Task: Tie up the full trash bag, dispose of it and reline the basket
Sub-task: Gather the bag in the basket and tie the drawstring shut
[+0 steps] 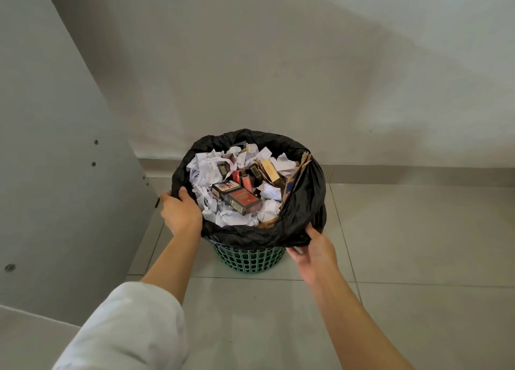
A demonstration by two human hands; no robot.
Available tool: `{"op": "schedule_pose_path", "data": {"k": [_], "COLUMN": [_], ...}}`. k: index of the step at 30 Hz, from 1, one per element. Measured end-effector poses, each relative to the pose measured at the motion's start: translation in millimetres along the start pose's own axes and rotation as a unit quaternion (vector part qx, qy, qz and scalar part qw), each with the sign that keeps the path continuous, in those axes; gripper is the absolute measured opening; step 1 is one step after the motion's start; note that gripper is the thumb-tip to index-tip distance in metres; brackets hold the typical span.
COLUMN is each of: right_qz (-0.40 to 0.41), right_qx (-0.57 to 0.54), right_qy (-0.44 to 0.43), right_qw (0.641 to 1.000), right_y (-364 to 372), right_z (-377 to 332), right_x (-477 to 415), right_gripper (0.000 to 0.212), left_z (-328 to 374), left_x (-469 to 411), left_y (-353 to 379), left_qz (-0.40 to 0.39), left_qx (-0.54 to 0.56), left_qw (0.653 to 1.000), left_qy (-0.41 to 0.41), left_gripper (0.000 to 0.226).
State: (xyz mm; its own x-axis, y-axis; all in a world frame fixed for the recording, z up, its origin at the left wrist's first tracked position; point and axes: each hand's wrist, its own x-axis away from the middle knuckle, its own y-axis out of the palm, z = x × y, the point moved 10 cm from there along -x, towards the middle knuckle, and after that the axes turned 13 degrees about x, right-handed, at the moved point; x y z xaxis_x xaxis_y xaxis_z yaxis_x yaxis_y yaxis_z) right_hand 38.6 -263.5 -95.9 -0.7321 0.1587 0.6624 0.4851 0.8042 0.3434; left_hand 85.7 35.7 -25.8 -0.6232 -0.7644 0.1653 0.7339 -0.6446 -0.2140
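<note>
Our left hand [179,212] grips the left rim of the black trash bag [302,202], and our right hand [316,251] pinches its front-right edge. The full bag sits in the green basket [250,259] on the tiled floor [418,244].

Both arms reach forward and down, forearms bare. A white sleeve [125,328] is bunched near the left elbow. Left hand [179,212]: back toward the camera, thumb hooked over the rim of the trash bag [301,211], fingers curled on its outer side. Right hand [316,251]: lower and nearer, turned inward, thumb up, fingers pinching the bag's near-right edge.
</note>
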Motion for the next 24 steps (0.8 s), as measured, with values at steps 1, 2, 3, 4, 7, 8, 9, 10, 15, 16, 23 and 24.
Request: {"op": "schedule_pose_path", "data": {"k": [1,2,3,4,7,8,9,10,15,16,23,24], "right_qz": [0.011,0.023,0.033,0.039,0.023,0.009,-0.003,-0.011,-0.012,0.008,0.169,0.173], "right_qx": [0.004,0.006,0.001,-0.011,-0.072,-0.075,-0.063,-0.050,-0.060,-0.053,0.078,0.082], "right_qy": [-0.007,-0.010,-0.011,-0.011,-0.008,-0.001,0.009,0.016,0.005,-0.004,-0.165,-0.185], "right_qw": [1.000,1.000,0.999,0.999,0.997,0.997,0.998,0.999,0.998,0.999,0.969,0.964], "right_y": [-3,-7,-10,-11,-5,0,5,9,13,9,6,9], "right_z": [-2,-4,-6,-10,-11,-6,2,10,19,17,-24,-30], "right_x": [-1,-2,-3,-4,-2,1,5,9,22,23,57,60], "right_gripper": [0.025,0.027,0.028,0.029,0.031,0.032,0.033,0.035,0.036,0.033,0.031,0.031], "left_z": [-1,-1,-2,-3,-6,-7,-8,-8,-10,-10,-14,-14], "left_x": [0,0,0,1,3,4,5,6,7,7,7,6], "left_y": [0,1,1,2,3,4,5,5,7,7,15,18], "left_qz": [0.003,0.006,0.010,0.014,0.025,0.028,0.029,0.029,0.023,0.023,-0.011,-0.024], "left_qx": [0.005,0.009,0.014,0.020,0.042,0.048,0.054,0.058,0.070,0.071,0.069,0.070], "left_qw": [1.000,1.000,1.000,1.000,0.999,0.998,0.998,0.998,0.997,0.997,0.997,0.997], "left_qy": [-0.002,-0.003,-0.004,-0.004,-0.012,-0.015,-0.017,-0.017,-0.017,-0.017,-0.025,-0.030], "left_gripper": [0.038,0.038,0.038,0.038,0.037,0.037,0.037,0.037,0.038,0.038,0.039,0.042]}}
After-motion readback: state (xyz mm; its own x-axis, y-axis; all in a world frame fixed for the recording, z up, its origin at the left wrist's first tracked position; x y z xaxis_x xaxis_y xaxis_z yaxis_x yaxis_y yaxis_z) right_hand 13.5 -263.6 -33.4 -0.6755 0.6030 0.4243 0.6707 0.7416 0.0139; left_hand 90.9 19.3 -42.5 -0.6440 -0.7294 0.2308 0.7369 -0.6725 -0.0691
